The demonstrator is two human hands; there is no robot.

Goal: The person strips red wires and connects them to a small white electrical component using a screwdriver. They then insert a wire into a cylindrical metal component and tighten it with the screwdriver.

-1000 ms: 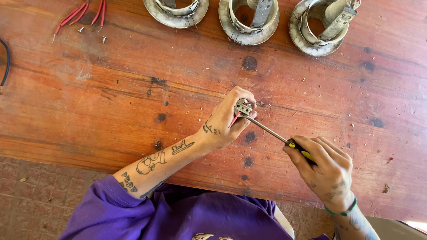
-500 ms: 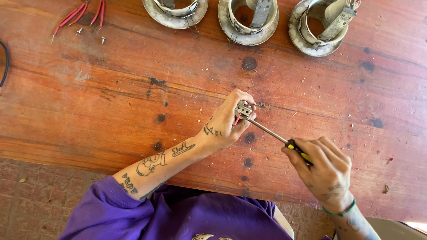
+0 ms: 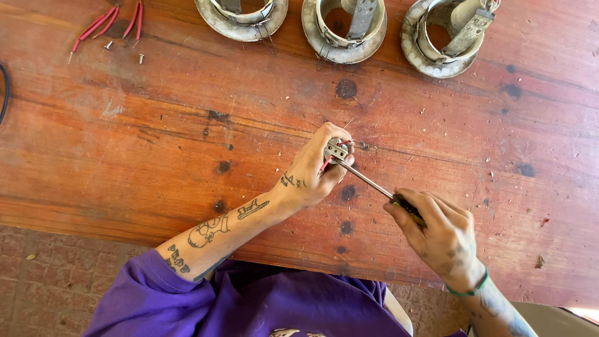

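My left hand (image 3: 315, 168) is closed around a small metal connector block (image 3: 336, 150) with a red wire coming out under the fingers, held just above the wooden table (image 3: 156, 143). My right hand (image 3: 440, 234) grips the dark handle of a screwdriver (image 3: 368, 181). Its thin metal shaft runs up and left, and the tip sits against the small block. Both forearms come up from the bottom of the head view, and the right wrist wears a green band.
Three round grey metal fittings (image 3: 240, 12) (image 3: 344, 28) (image 3: 444, 39) stand in a row along the table's far edge. Several red wire pieces (image 3: 106, 22) and two small screws (image 3: 109, 45) lie at the far left. A black cable (image 3: 4, 87) crosses the left edge.
Both hands stay in place over the table; the screwdriver and the small block shift only slightly, with the tip still on the block.
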